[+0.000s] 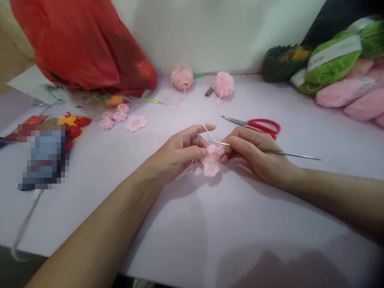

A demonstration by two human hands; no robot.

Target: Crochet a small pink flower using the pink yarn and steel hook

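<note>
Our bench [255, 224] is pale lilac, and we take the red-handled scissors [248, 123] lying on it as our landmark. Beyond and left of them we see a fuller pink yarn ball [224, 85], a small brown block [209, 92] just beside it, then a paler yarn ball [182, 77]. Farther left of the scissors are a yellow-green-handled tool [152, 101], a flat pink flower [137, 123], small pink flowers [120, 115] and a large red bag [93, 48]. Leftmost from them, we have a pixelated device [45, 156] with a white cable [28, 220]. Right of the scissors and beyond sit a dark green container [276, 67] and pink skeins [345, 91].
</note>
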